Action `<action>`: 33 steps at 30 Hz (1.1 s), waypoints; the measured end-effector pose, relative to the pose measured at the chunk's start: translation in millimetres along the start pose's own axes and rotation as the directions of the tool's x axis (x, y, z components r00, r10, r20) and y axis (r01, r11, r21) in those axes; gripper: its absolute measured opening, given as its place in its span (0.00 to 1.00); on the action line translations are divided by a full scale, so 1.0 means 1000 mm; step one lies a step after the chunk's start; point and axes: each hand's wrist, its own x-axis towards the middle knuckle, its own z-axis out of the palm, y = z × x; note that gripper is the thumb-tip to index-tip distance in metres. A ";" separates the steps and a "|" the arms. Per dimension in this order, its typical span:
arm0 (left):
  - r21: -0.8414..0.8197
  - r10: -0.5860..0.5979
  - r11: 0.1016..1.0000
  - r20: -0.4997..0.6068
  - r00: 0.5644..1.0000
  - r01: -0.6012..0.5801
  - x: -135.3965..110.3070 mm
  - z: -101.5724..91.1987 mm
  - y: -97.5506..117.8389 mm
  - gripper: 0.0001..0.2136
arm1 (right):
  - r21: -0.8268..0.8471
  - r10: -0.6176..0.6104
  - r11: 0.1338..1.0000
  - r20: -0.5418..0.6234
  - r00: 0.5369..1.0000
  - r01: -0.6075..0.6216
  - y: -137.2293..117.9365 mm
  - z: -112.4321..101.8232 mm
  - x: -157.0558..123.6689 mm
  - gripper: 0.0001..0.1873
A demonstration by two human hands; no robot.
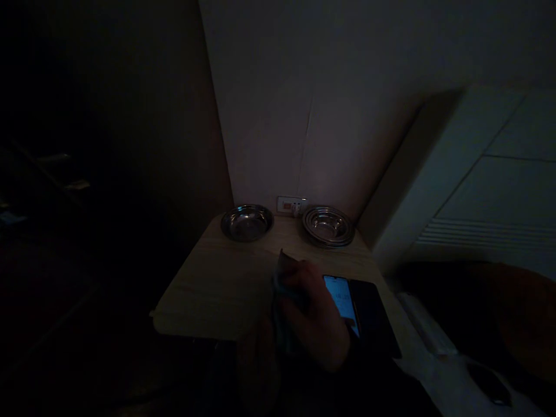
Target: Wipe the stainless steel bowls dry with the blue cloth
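Observation:
The room is very dark. My right hand [315, 315] is over the near edge of a small light wooden table [217, 284], fingers closed round a bluish cloth [281, 301]. Just right of it lies a phone [345, 301] with a lit screen, in an open dark flip case [373, 318]. A dim shape [256, 362] below the table edge may be my left hand; its fingers do not show. At the back of the table a single steel bowl [247, 222] sits on the left and a stack of steel bowls [328, 226] on the right.
A white wall socket [291, 204] sits on the wall between the bowls. A white panelled door or cabinet [478, 191] stands to the right. A pale surface [438, 359] at lower right carries a small dark object [490, 385]. The left side is in darkness.

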 end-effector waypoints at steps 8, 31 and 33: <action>-0.111 -0.215 0.969 0.042 0.976 0.219 0.000 0.001 0.007 0.12 | -0.005 -0.016 1.000 0.023 1.000 0.016 -0.001 0.001 0.001 0.07; -0.046 0.033 0.998 -0.011 0.999 -0.034 -0.008 -0.001 -0.002 0.08 | 0.067 0.106 0.992 0.028 0.994 -0.108 0.003 -0.002 0.009 0.03; -0.043 -0.006 0.999 0.020 1.000 0.007 -0.009 -0.002 -0.002 0.08 | 0.077 0.095 0.992 0.022 0.995 -0.096 0.003 -0.003 0.008 0.03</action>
